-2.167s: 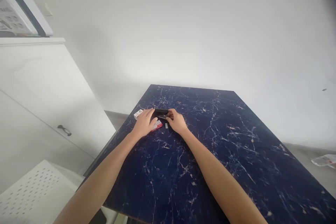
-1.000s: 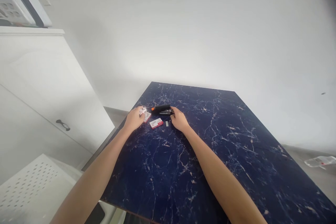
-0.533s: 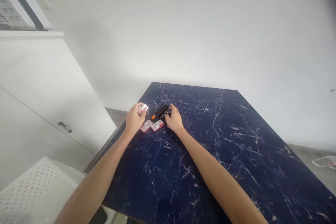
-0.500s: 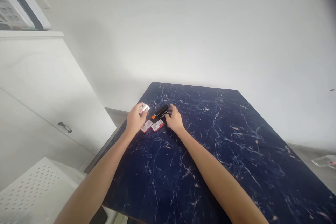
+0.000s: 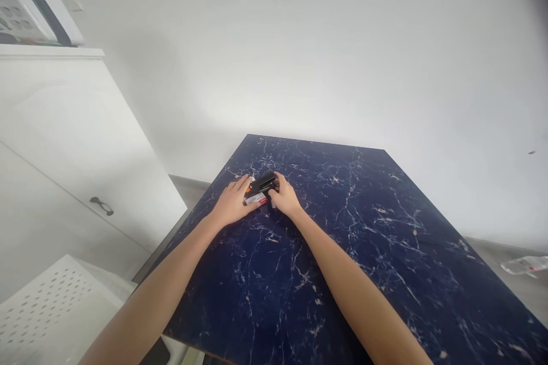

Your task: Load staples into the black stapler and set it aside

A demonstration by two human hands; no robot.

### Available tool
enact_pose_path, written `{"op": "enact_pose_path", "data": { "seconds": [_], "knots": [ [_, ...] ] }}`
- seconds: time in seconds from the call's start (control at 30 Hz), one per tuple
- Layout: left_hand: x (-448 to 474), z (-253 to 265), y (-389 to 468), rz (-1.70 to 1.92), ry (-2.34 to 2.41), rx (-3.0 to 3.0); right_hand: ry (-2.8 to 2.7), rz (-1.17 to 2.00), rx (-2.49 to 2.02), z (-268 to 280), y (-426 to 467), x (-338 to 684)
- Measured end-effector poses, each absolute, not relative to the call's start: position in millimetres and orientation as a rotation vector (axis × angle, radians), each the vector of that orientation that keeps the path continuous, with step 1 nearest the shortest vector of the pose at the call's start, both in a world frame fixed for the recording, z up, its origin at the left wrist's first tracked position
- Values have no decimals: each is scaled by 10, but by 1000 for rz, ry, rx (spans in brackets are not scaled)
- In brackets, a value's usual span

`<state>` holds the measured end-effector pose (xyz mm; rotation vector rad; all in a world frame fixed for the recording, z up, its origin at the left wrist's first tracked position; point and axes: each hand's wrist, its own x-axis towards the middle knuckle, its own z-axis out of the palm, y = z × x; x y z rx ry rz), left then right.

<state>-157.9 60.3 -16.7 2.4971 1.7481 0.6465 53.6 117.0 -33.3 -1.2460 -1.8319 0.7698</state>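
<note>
On the dark blue marbled table [image 5: 299, 274], a black stapler [image 5: 262, 182] with an orange tip lies at a slant. My right hand [image 5: 285, 197] grips its right end between thumb and fingers. My left hand [image 5: 233, 202] is spread low over the table at the stapler's left end, fingers stretched out and thumb along the front of a small red-and-white box [image 5: 256, 199]. That box lies just in front of the stapler. Other small boxes are mostly hidden by the left hand, with a sliver of white showing past its fingertips.
A white cabinet [image 5: 64, 125] with a dark handle [image 5: 101, 206] stands on the left. Below it is a white perforated piece [image 5: 47, 302], by the table's left side. Behind the table rises a pale wall [image 5: 299, 51]. A clear plastic bottle [image 5: 524, 265] lies on the floor at right.
My left hand has let go of the small box it held and spread out, moving right and down over the boxes. My right hand stays at the stapler's right end.
</note>
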Motion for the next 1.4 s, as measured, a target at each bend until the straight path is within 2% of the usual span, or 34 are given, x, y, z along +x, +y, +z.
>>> {"op": "enact_pose_path", "data": {
  "seconds": [0.07, 0.23, 0.43, 0.67, 0.87, 1.03, 1.13, 1.3, 1.4],
  "knots": [
    [-1608, -182, 637, 677, 1784, 2477, -1787, 831, -1255, -334, 1174, 560],
    [-1630, -239, 672, 724, 1846, 2464, -1930, 616, -1198, -322, 1120, 563],
    [-1604, -216, 708, 772, 1840, 2473, -1932, 618, -1181, -291, 1114, 600],
    [-1455, -179, 659, 769, 1647, 2450, -2053, 273, -1277, -313, 789, 815],
    [-906, -119, 280, 758, 1391, 2446, -2139, 306, -1237, -231, 144, 1576],
    [-484, -75, -130, 701, 1210, 2438, -2136, 479, -1277, -116, -230, 2163],
    [-461, -66, -176, 683, 1203, 2471, -2064, 508, -1314, -31, -256, 2296],
    [-642, -63, 4, 748, 1213, 2559, -1991, 366, -1346, 62, -273, 2281],
    [-701, -69, 61, 823, 1165, 2584, -2000, 415, -1366, 28, -304, 2251]
  ]
}}
